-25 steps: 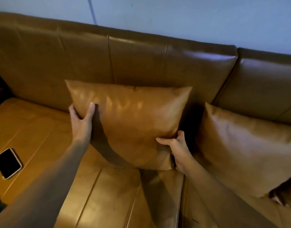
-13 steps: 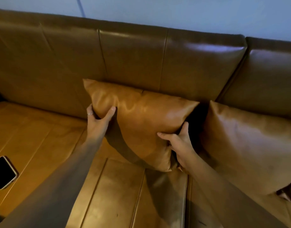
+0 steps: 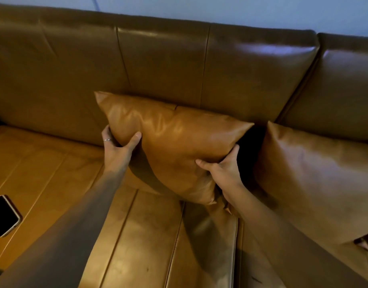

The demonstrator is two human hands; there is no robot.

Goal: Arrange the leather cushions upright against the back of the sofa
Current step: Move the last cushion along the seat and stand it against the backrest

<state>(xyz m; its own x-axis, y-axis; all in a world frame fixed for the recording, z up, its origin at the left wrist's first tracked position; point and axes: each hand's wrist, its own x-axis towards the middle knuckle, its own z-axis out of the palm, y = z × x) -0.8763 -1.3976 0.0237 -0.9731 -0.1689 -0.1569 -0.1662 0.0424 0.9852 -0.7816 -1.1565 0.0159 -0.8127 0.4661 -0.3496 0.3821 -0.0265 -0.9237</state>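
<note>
A tan leather cushion [image 3: 174, 140] stands tilted against the brown sofa back [image 3: 162, 65], its top edge sloping down to the right. My left hand [image 3: 118, 150] grips its left edge, thumb on the front. My right hand [image 3: 222, 169] grips its lower right edge, fingers behind. A second leather cushion [image 3: 316, 175] leans upright against the back just to the right, with a dark gap between the two.
A black phone [image 3: 4, 215] lies face up on the sofa seat [image 3: 54, 173] at the far left. Seat seams run toward me below the cushion. A pale wall [image 3: 241, 9] rises behind the sofa.
The held cushion has shifted right toward the second cushion and tilted, its right corner dropping. Both hands stayed on its edges and moved with it.
</note>
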